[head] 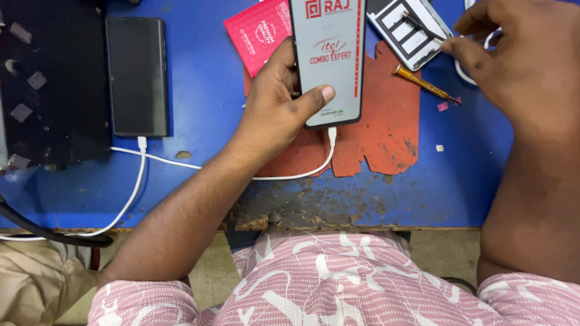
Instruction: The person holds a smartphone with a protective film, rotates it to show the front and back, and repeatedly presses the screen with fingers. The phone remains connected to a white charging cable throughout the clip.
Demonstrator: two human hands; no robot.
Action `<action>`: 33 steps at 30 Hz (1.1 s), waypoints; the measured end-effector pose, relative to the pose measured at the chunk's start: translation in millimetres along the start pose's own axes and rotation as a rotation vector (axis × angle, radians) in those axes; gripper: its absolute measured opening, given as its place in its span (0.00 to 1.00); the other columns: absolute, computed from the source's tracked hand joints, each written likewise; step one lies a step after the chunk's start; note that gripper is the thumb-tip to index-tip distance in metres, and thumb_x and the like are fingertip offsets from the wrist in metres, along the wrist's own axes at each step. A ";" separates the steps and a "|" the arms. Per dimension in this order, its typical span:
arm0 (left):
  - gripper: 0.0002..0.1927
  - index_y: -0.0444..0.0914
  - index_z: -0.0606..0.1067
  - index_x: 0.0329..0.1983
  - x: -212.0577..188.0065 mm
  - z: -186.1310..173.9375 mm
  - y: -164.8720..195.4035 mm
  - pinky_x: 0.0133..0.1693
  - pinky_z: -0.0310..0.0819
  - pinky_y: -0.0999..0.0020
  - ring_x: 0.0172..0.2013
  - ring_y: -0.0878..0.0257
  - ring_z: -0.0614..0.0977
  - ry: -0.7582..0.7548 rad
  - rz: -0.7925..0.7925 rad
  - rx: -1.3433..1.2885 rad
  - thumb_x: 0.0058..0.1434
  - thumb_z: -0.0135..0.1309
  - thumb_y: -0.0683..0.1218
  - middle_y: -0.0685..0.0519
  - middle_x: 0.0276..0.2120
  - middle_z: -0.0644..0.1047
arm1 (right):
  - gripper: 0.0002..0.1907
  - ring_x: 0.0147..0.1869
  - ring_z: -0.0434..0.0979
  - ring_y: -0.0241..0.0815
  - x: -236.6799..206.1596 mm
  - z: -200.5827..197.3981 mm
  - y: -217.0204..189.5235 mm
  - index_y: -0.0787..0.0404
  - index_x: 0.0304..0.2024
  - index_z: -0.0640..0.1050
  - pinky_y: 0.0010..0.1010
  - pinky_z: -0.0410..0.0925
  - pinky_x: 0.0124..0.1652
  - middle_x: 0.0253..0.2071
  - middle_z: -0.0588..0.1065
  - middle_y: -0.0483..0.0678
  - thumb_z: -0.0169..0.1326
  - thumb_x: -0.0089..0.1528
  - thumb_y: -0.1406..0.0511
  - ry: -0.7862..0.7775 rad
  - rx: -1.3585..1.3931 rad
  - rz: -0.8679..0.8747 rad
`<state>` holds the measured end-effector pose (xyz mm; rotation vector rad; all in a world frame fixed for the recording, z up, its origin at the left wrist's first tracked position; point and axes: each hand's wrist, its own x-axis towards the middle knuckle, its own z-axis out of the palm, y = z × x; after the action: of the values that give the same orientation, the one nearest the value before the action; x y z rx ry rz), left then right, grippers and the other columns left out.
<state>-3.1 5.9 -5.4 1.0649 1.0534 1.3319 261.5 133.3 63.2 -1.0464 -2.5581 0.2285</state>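
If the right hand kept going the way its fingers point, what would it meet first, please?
The right hand points left toward the white tray with the dark tweezers; it would likely meet those first, fingertips already almost touching them.

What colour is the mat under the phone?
Worn reddish-orange mat, clearest in the head view.
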 end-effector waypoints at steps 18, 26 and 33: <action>0.20 0.34 0.65 0.61 -1.5 6.7 5.5 0.61 0.78 0.62 0.57 0.60 0.83 0.051 0.045 0.098 0.67 0.55 0.35 0.46 0.54 0.79 | 0.08 0.39 0.82 0.42 -9.6 30.1 59.9 0.69 0.41 0.81 0.29 0.74 0.36 0.37 0.81 0.52 0.65 0.60 0.76 0.195 -0.159 0.019; 0.19 0.34 0.66 0.58 2.4 11.0 6.4 0.55 0.82 0.64 0.53 0.61 0.84 0.064 0.059 0.066 0.66 0.56 0.36 0.46 0.52 0.80 | 0.03 0.39 0.79 0.38 6.4 22.9 43.2 0.71 0.45 0.76 0.27 0.70 0.41 0.39 0.78 0.51 0.56 0.69 0.78 0.192 0.058 0.012; 0.20 0.34 0.66 0.59 4.2 10.5 -1.3 0.55 0.83 0.63 0.53 0.61 0.84 0.069 -0.004 0.024 0.65 0.56 0.36 0.46 0.52 0.80 | 0.02 0.40 0.77 0.36 13.5 27.0 35.1 0.69 0.49 0.75 0.25 0.70 0.40 0.39 0.76 0.49 0.55 0.75 0.74 0.208 0.143 0.128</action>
<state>7.4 10.3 -4.4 1.0404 1.1242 1.3639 264.5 167.4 32.1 -1.1176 -2.2579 0.3143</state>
